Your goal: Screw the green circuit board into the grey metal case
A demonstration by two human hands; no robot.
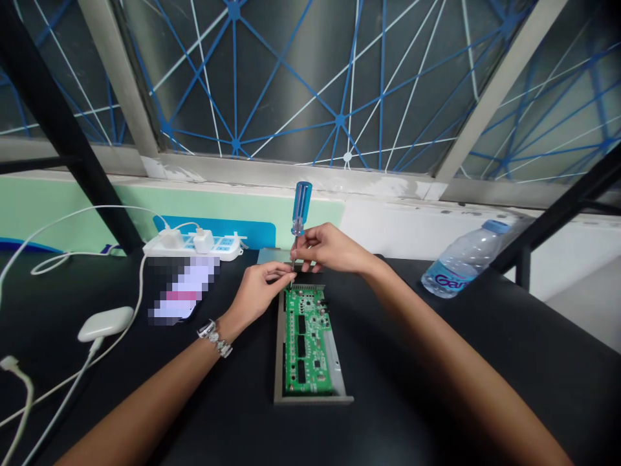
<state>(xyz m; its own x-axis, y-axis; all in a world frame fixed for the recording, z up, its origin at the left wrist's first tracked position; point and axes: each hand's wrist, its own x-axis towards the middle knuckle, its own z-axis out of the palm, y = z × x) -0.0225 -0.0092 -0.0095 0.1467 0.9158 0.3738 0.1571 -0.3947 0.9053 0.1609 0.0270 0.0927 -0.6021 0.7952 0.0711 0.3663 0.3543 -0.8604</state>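
A screwdriver (301, 204) with a clear blue handle stands nearly upright over the far left corner of a green circuit board (310, 349). The board lies in a shallow metal casing (280, 356) on the black table. My right hand (334, 247) pinches the metal shaft just below the handle. Lower down, the thumb and fingers of my left hand (257, 288) close around the shaft near its tip. Fingers partly cover the tip, and any screw under it is too small to make out. A metal bracelet (215, 337) is on my left wrist.
A phone (187, 291) with a blurred screen lies left of my hands. Behind it stands a white power strip (194, 244) with plugged-in chargers. A white case (105, 323) and loose cables lie at the left. A tilted water bottle (460, 262) is at the right, beside a black frame.
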